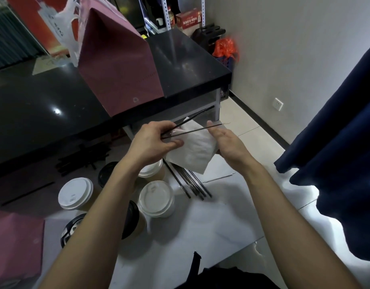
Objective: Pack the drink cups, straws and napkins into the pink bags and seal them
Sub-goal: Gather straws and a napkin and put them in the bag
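Left hand is pinching two straws over a napkin, with the bag up and to the left

The left hand [153, 140] is closing thumb and fingers on the near ends of two black straws [192, 124], whose long axes are running away from it, up and to the right, and spreading apart toward the far tips; the right hand [227, 142] is lying open, palm turned in, cupping the right edge of the white napkin [195, 152] that is sagging under the straws between both hands. The pink bag [117, 67] is standing on the black counter [34, 105], beyond the left hand and nearer to it than to the right. The cups [75, 193] and spare straws [192, 183] are sitting below, on the white table [211, 232], apparently not yet packed. Judging by this, the bundle needs to be carried up and leftward, straws tipped on end, to enter the bag
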